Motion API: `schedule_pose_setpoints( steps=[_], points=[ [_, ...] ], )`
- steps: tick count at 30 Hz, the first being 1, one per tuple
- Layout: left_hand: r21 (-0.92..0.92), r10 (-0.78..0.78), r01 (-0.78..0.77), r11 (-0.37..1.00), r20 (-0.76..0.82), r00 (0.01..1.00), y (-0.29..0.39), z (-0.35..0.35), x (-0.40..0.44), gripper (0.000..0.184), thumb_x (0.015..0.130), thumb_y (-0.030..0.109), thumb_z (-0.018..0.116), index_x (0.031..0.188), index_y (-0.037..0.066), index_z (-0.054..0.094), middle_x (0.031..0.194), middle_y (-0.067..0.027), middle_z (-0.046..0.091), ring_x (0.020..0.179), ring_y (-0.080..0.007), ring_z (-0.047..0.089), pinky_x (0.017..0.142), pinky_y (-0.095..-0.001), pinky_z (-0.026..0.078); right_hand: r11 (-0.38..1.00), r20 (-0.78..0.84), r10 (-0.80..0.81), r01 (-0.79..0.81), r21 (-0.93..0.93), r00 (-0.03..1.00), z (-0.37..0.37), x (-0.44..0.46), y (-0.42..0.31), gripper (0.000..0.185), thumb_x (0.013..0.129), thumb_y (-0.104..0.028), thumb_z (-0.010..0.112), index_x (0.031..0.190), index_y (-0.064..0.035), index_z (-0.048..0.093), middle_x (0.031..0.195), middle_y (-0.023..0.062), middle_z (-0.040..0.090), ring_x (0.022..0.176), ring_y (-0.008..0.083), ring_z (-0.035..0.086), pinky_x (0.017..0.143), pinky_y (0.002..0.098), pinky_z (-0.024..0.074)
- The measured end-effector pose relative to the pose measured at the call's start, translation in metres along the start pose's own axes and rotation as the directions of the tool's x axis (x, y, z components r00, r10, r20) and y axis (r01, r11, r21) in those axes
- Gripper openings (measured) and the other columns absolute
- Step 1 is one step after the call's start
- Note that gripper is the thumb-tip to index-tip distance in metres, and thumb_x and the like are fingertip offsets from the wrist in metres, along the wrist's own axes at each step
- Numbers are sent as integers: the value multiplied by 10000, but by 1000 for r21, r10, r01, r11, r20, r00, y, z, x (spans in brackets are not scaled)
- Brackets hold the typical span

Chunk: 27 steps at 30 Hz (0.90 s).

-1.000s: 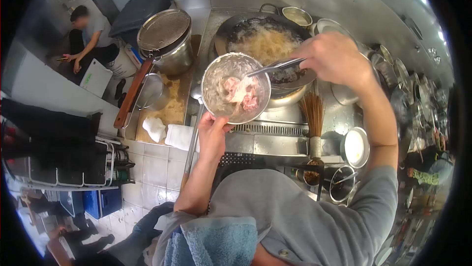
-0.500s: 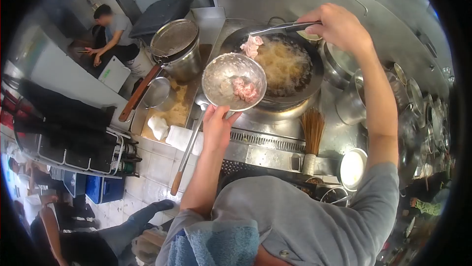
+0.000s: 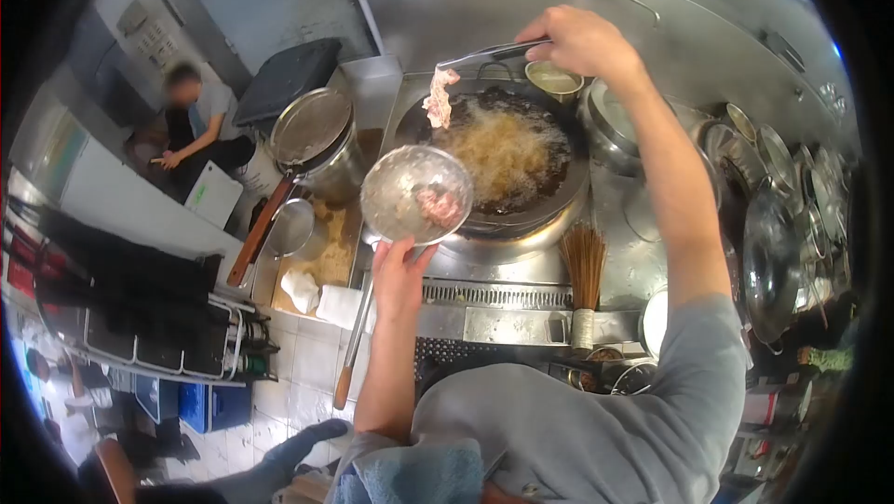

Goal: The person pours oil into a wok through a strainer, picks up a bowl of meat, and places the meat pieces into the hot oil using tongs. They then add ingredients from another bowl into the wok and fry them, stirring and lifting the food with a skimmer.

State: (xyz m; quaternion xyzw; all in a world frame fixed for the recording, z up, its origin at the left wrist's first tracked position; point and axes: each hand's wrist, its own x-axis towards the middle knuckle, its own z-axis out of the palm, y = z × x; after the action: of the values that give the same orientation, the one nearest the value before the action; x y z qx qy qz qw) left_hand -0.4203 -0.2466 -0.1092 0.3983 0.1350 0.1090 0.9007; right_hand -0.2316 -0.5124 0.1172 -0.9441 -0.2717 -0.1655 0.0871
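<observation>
My left hand (image 3: 400, 271) grips the near rim of a metal bowl (image 3: 386, 201), tilted beside the wok's near-left edge. Pinkish raw meat (image 3: 439, 206) lies inside it. My right hand (image 3: 582, 43) is closed around metal tongs (image 3: 498, 50), reaching over the far side of the wok (image 3: 570, 189). From their tip hangs a strip of raw meat (image 3: 439, 102), above the wok's left part and apart from the bowl. Yellowish oil (image 3: 503, 150) bubbles in the wok.
Left of the wok stands a metal pot (image 3: 335, 164) with a strainer (image 3: 312, 127) on top. A bamboo brush (image 3: 583, 271) leans at the stove's front. A long-handled tool (image 3: 358, 327) sticks out below the bowl. Pots and lids line the right; a person (image 3: 200, 122) sits back left.
The tongs have shifted left and farther back over the wok, and the meat strip now hangs more stretched out. The bowl has moved slightly away from the wok. The camera view has shifted.
</observation>
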Motion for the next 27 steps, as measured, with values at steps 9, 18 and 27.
schedule_pose_setpoints(
  steps=[9, 18, 27],
  points=[
    [-8, -6, 4, 1000, -143, 990, 13, -38, -43, 496, 829, -8, 513, 1316, 11, 419, 1263, -159, 508, 1145, -296, 530, 927, -495, 520, 985, 162, 144, -125, -122, 976, 95, 48, 52, 273, 775, -171, 646, 1037, -190, 723, 1046, 85, 703, 988, 285, 663, 854, 404, 528],
    [-33, -39, 33, 999, -169, 985, 24, -65, -97, 505, 827, -6, 494, 1325, -12, 408, 1284, -181, 503, 1176, -339, 527, 971, -530, 482, 973, 164, 193, -167, -159, 967, 199, 75, 60, 231, 783, -151, 606, 980, -95, 713, 1037, 126, 699, 980, 302, 673, 843, 420, 532],
    [16, -110, 110, 994, -13, 994, 46, -80, -75, 509, 861, -1, 477, 1365, -3, 403, 1329, -177, 491, 1199, -322, 517, 954, -514, 486, 875, 91, 482, -483, -15, 871, 181, 60, 38, 292, 824, -206, 602, 1055, -44, 678, 1118, 189, 662, 1052, 346, 639, 883, 449, 523]
  ],
)
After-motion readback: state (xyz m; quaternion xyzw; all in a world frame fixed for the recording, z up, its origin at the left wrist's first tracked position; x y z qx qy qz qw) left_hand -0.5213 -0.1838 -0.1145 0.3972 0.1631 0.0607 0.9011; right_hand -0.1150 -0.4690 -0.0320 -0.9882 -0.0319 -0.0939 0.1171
